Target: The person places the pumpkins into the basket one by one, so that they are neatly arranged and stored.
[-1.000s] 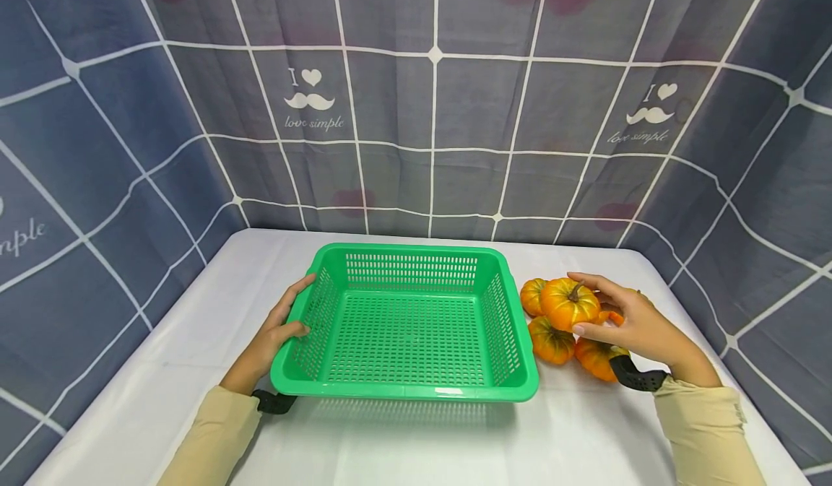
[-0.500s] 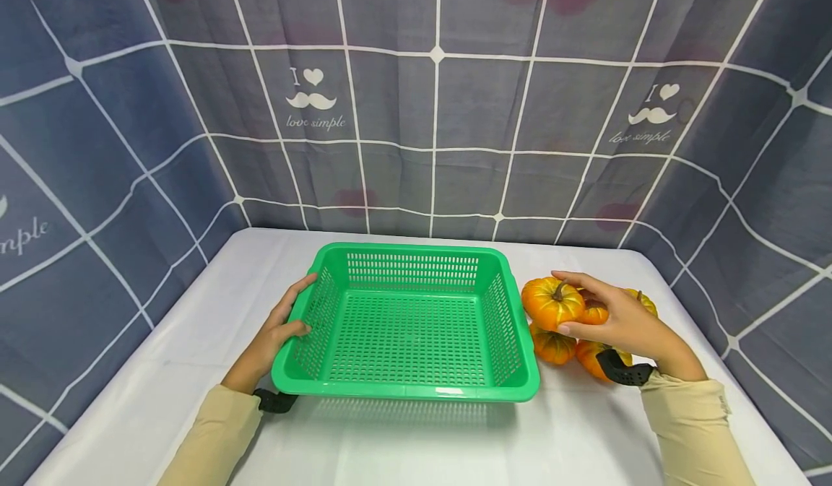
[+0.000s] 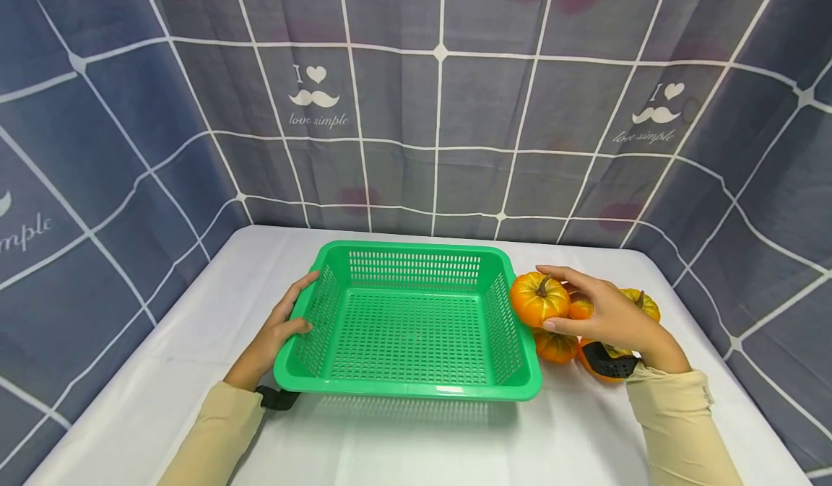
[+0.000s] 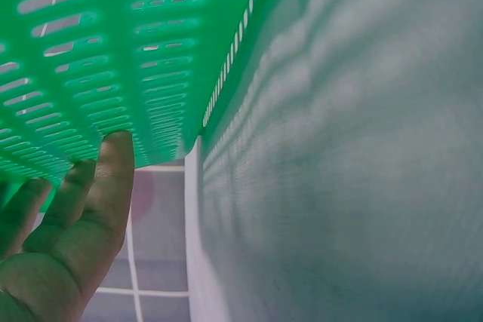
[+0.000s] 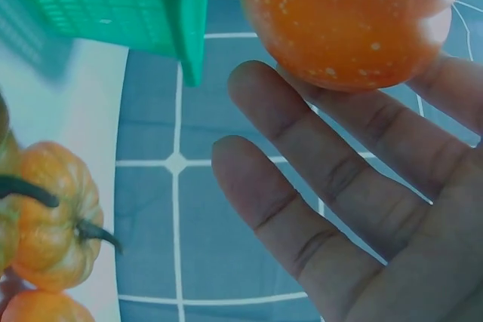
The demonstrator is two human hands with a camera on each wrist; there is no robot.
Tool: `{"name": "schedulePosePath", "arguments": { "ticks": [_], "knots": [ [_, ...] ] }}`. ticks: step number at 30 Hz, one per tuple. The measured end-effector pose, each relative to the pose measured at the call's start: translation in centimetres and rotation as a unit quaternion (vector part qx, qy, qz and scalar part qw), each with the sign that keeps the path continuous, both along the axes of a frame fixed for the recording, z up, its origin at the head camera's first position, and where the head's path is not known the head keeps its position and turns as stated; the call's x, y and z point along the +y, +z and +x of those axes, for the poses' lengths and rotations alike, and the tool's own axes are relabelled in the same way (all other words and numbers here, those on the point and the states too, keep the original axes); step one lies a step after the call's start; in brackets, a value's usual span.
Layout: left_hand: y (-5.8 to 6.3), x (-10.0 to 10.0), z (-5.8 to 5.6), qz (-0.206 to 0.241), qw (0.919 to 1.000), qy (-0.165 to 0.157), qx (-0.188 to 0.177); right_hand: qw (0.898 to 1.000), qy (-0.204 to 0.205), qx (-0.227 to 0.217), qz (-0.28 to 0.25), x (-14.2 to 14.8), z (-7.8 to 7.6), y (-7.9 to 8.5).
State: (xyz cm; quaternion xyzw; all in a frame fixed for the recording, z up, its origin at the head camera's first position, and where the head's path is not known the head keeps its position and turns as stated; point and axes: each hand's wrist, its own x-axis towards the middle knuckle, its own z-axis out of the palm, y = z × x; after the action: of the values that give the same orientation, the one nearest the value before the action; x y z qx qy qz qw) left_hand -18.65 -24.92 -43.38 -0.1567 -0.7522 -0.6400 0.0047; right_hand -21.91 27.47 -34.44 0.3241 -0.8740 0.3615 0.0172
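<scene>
My left hand (image 3: pixel 276 334) grips the left rim of a green plastic basket (image 3: pixel 409 392), thumb over the inside wall. In the left wrist view its fingers (image 4: pixel 106 186) lie against the outside of the slotted wall (image 4: pixel 162 58). My right hand (image 3: pixel 604 316) holds a small orange pumpkin (image 3: pixel 539 298) between thumb and fingers, stem up. That pumpkin overlaps the basket's right rim in the head view. The right wrist view shows its smooth underside (image 5: pixel 347 20) raised over the fingers, beside the basket wall (image 5: pixel 98 5). Inside the basket only the bare slotted floor shows.
Several more pumpkins lie right of the basket, among them a ribbed one (image 3: pixel 555 346) under the held one and a yellowish one (image 3: pixel 640 302) behind the right hand. A white cloth (image 3: pixel 390 450) covers the table. Grey checked curtains (image 3: pixel 403 175) enclose the back and sides.
My right hand has carried the pumpkin left, from above the other pumpkins to the basket's right rim. My left hand and the basket have stayed in place.
</scene>
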Motion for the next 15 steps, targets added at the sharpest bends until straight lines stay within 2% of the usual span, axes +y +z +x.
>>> {"name": "schedulePosePath", "arguments": {
  "ticks": [15],
  "knots": [
    [0.0,0.1,0.0,0.005,1.0,0.001,0.003,1.0,0.005,-0.003,0.015,-2.2,-0.7,1.1]
  ]
}}
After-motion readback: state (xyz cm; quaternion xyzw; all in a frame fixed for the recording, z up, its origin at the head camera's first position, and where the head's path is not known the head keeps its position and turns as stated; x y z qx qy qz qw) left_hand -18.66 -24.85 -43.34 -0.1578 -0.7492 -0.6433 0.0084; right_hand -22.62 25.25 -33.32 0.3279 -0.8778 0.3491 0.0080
